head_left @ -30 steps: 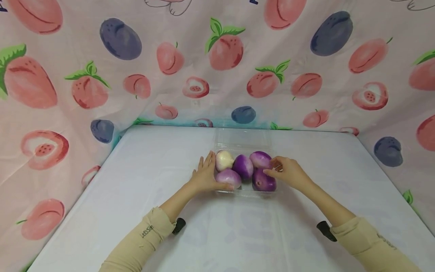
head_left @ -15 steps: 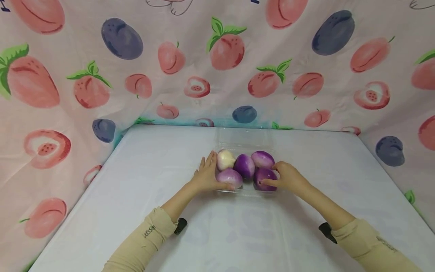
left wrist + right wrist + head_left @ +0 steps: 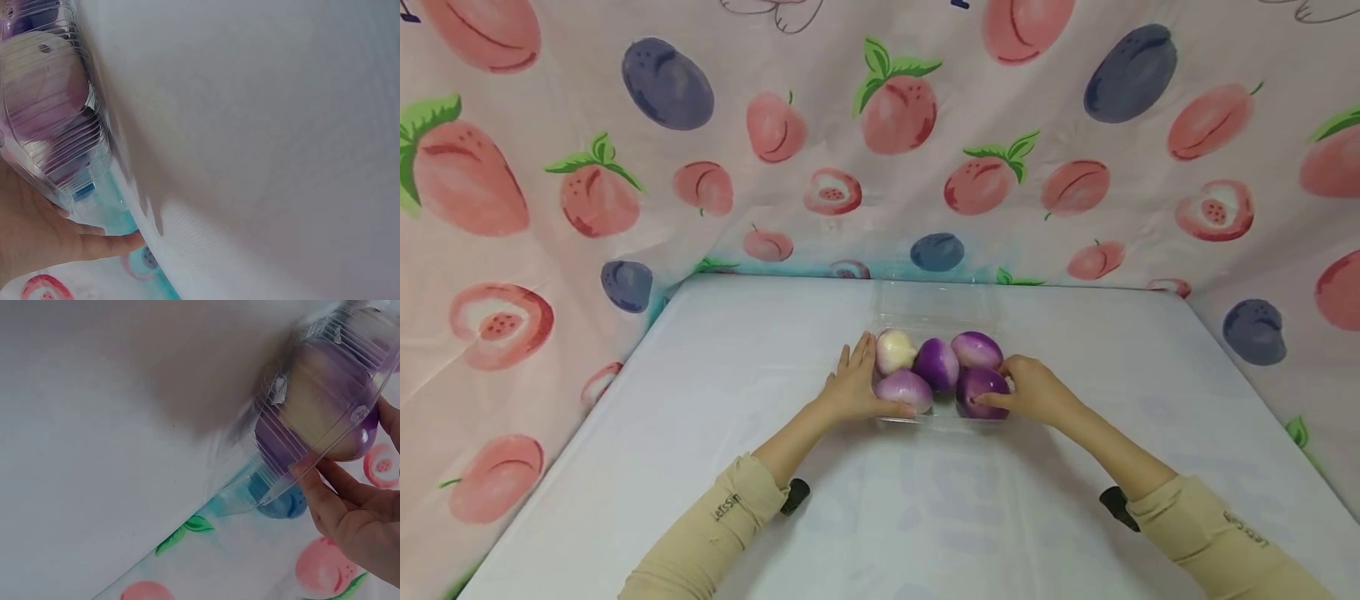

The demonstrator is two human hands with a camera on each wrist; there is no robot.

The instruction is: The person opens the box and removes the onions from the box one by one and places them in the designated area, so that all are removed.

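A clear plastic clamshell box holds several onions. At its front right lies a dark purple onion, gripped between the thumb and fingers of my right hand. Behind that is a purple-and-white onion, and mid-box another purple onion. On the left sit a pale onion and a light purple onion. My left hand rests against the box's left side with straight fingers, its thumb along the front corner. In the right wrist view, fingers reach over the box's side wall beside the onion.
The box's clear lid stands open toward the table's back edge. A white cloth covers the table. Fruit-printed curtain hangs behind it and along both sides.
My right hand has come down and forward from above the right-hand onions, and now grips the front right one. My left hand stays in place at the box.
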